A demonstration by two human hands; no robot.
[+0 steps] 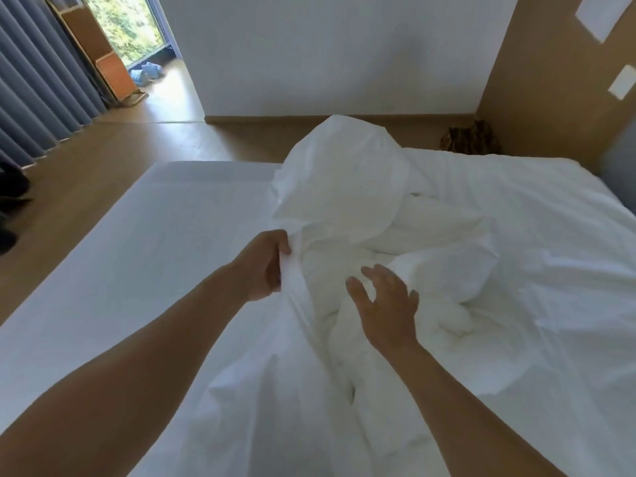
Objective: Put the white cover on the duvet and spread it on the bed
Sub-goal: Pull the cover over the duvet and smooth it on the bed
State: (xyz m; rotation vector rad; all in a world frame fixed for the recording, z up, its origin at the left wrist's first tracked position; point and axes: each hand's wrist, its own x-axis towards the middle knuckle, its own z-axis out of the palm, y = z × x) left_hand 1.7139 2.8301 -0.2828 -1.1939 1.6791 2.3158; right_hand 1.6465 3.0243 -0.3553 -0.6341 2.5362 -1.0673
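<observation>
The person's left hand [266, 266] was clenched on a fold of the white cotton duvet cover [344, 173], fingers curled round the cloth and pinching it tight. From that grip the cover rose away in one tall, loose hump and trailed back toward the person in long creases. Just right of the grip the right hand [385, 304] was released, fingers spread and slightly bent, holding nothing; whether its fingertips touched the cloth I could not tell.

Beyond that open hand lay the puffy white duvet [437, 249], bunched in a heap on the white-sheeted bed [137, 235]. Where cover ended and duvet began was hard to make out. Left of the grip the bed was flat sheet. The hump of cover stood between the grip and the bed's far edge, hiding part of it.

Far beyond the grip were a plain white wall [327, 53] and a light wooden floor [103, 149]. Off to its left hung grey pleated curtains [41, 80]. Off to its right, past the bed, sat a brown patterned bag [471, 139].

I counted two hands, one cover, one duvet, one bag, and two white paper sheets [600, 12] on the tan wall.
</observation>
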